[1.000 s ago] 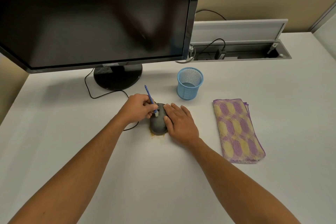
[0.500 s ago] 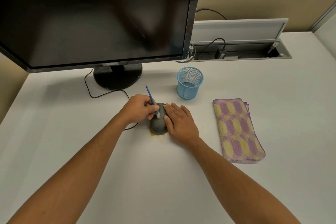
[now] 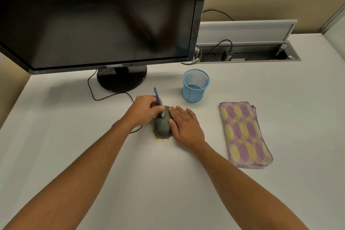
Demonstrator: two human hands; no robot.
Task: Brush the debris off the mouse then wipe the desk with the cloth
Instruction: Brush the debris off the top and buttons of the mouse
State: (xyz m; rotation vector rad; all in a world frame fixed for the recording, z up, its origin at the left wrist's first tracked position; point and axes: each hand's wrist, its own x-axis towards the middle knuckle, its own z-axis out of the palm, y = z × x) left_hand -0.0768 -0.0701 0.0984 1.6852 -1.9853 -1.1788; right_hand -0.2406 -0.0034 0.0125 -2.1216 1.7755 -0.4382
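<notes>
Left hand (image 3: 144,110): fingers curled round a small blue brush (image 3: 158,101), pinching its handle low down; the handle tilts up and away toward the monitor, the pale bristle end touches the top of the mouse.

Right hand (image 3: 183,125): laid flat over the right side of the mouse, fingers straight and close together, thumb along the mouse's flank; it grips nothing, only presses and steadies.

Mouse (image 3: 162,125): dark grey, rounded, sits on the desk between the two hands, its right edge hidden under the right hand. Its black cable (image 3: 104,97) loops off to the left behind the left wrist and runs up toward the monitor stand.

Debris (image 3: 162,138): a thin scatter of yellow-brown crumbs on the desk, hugging the near edge of the mouse.

Cloth (image 3: 244,133): folded, fleecy, purple and yellow ovals, lies flat on the desk well to the right of the right hand, untouched.

Pen cup (image 3: 195,85): light blue wire mesh, upright, stands just beyond the mouse and to the right.

Monitor (image 3: 97,15): black, screen dark, on a round black stand (image 3: 121,79) at the far left of the desk.

Desk (image 3: 168,192): pale, plain surface.

Cable tray (image 3: 248,53): recessed at the far edge, grey lid raised, plugs and leads inside.
</notes>
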